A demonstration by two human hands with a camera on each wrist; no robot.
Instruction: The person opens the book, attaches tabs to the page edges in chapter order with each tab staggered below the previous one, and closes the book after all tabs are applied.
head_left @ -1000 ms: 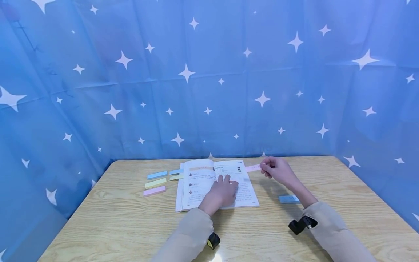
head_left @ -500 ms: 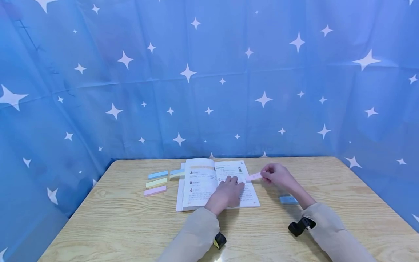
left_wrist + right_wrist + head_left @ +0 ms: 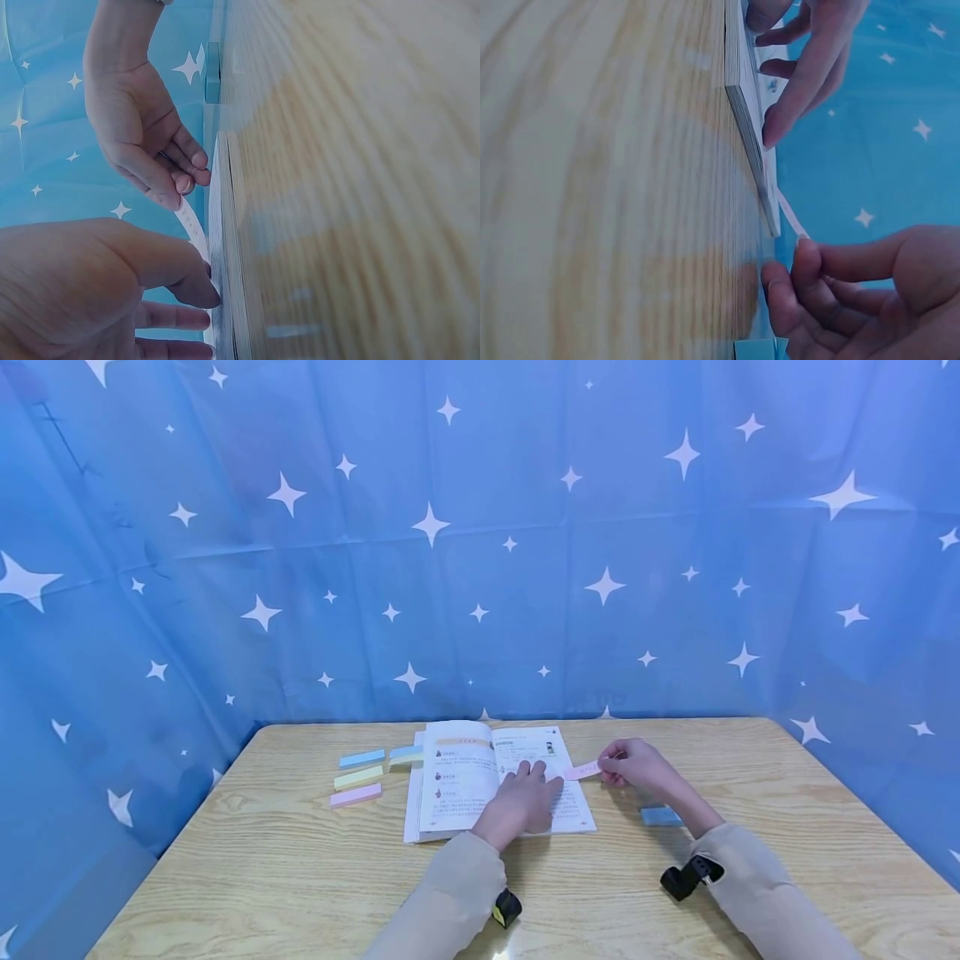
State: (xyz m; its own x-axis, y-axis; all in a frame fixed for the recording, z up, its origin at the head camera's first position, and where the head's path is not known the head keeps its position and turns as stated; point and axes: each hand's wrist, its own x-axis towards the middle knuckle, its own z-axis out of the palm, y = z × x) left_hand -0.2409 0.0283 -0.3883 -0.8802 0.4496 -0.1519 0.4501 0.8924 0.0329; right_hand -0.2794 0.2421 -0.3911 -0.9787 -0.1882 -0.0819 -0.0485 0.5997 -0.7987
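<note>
Two hands work near the middle of the frame: the left hand [image 3: 519, 797] lies flat with straight fingers on the open book [image 3: 457, 777] to keep its pages down, while the right hand [image 3: 637, 766] pinches a pink sticky strip [image 3: 582, 770] at the page's right edge.

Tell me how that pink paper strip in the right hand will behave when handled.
The pink strip looks thin and probably floppy: in the right wrist view it slants unsupported from the right hand to the open book. It is likely very light, since a fingertip pinch holds it. It should not roll, but may bend or crease easily.
</note>
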